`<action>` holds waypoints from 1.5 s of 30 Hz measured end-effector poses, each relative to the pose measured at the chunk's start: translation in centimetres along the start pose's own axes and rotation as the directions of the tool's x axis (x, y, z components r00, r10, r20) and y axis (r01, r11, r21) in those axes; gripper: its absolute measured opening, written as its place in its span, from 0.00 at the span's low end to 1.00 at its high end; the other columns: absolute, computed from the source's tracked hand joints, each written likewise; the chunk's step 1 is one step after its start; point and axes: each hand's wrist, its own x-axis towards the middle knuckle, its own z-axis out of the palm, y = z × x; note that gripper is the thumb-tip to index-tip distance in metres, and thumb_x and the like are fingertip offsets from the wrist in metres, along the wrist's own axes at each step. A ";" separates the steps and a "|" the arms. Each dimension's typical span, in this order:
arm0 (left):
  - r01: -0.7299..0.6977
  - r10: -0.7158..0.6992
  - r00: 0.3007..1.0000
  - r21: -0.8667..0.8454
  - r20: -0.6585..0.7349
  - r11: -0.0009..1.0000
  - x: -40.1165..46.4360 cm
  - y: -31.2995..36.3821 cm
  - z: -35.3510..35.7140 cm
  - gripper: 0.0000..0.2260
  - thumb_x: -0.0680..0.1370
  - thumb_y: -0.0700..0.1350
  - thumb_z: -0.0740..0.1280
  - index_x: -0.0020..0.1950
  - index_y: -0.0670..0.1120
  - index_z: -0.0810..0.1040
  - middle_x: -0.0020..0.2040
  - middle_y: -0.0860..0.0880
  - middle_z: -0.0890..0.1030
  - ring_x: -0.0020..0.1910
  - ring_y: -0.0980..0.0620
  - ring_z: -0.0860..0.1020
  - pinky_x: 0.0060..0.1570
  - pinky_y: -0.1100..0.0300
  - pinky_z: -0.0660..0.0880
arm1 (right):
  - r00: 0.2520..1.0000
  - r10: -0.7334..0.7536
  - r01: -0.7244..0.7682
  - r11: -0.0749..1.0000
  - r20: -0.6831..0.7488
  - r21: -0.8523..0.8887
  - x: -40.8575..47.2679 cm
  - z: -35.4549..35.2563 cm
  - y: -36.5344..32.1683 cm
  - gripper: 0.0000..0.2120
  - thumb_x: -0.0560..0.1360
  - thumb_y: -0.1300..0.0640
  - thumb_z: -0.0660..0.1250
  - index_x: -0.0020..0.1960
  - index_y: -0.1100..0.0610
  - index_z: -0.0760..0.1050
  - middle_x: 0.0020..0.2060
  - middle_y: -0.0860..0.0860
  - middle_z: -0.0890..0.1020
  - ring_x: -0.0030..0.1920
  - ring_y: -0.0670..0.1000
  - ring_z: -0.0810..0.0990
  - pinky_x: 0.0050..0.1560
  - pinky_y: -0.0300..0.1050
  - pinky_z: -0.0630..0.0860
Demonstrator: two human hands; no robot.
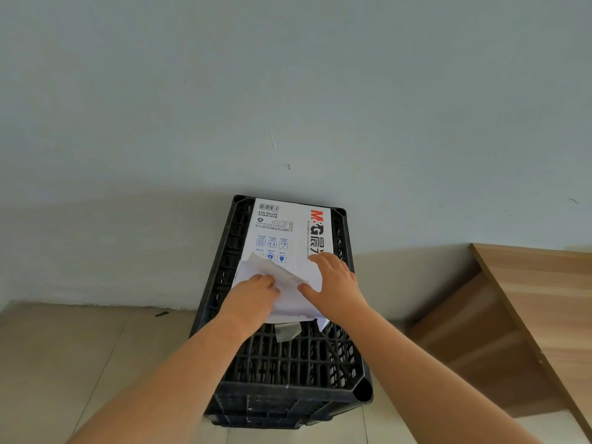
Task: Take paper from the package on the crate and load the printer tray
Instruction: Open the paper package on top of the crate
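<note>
Both arms reach forward and down over the black crate (285, 360), bare forearms, palms down.

Left hand (254, 296): fingers curled, tips pressed onto the torn-open near end of the paper package (282, 232). Looks like it's pinching the loose wrapper flap (272, 270), but the grip itself is hidden under the knuckles, so can't tell for sure.

Right hand (333, 283): mostly flat and spread, fingers lying across the right side of the package, thumb pointing left onto the white sheets (294, 302). Pressing down rather than gripping, as far as I can see.

Package lies flat on top of the crate, far end against the wall (288, 91), red logo along its right edge, barcode at the far end. White paper is exposed at the near end between the two hands. A small grey scrap (286, 331) sits on the crate grid just near of the package.

Crate stands on the tiled floor (80, 363). Wooden furniture panel (519, 315) to the right, well apart. Printer tray not in view.
</note>
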 end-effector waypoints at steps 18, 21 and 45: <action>-0.062 0.071 0.995 -0.111 0.074 0.992 2.1 -1.8 0.6 0.13 0.81 0.42 0.59 0.59 0.44 0.80 0.63 0.47 0.75 0.60 0.48 0.72 0.61 0.55 0.71 | 1.000 -0.006 0.006 1.000 0.005 0.014 -0.2 -0.2 0.0 0.30 0.76 0.43 0.65 0.74 0.50 0.62 0.73 0.48 0.64 0.73 0.52 0.61 0.72 0.54 0.60; -0.087 0.088 0.991 -0.021 0.101 0.996 1.7 -1.5 0.1 0.12 0.79 0.39 0.59 0.59 0.43 0.79 0.64 0.47 0.73 0.60 0.47 0.71 0.58 0.54 0.73 | 1.000 -0.005 0.005 1.000 0.005 0.014 -0.3 -0.2 0.0 0.30 0.76 0.43 0.65 0.74 0.50 0.62 0.73 0.48 0.64 0.73 0.52 0.61 0.73 0.54 0.60; -0.117 0.127 0.967 0.062 -0.219 0.991 -5.3 1.1 2.4 0.28 0.51 0.39 0.83 0.50 0.45 0.84 0.44 0.50 0.85 0.36 0.54 0.83 0.30 0.61 0.81 | 0.997 -0.034 0.033 0.999 0.063 0.020 -3.8 -0.2 2.2 0.27 0.76 0.39 0.63 0.71 0.49 0.67 0.70 0.47 0.68 0.71 0.50 0.64 0.71 0.51 0.63</action>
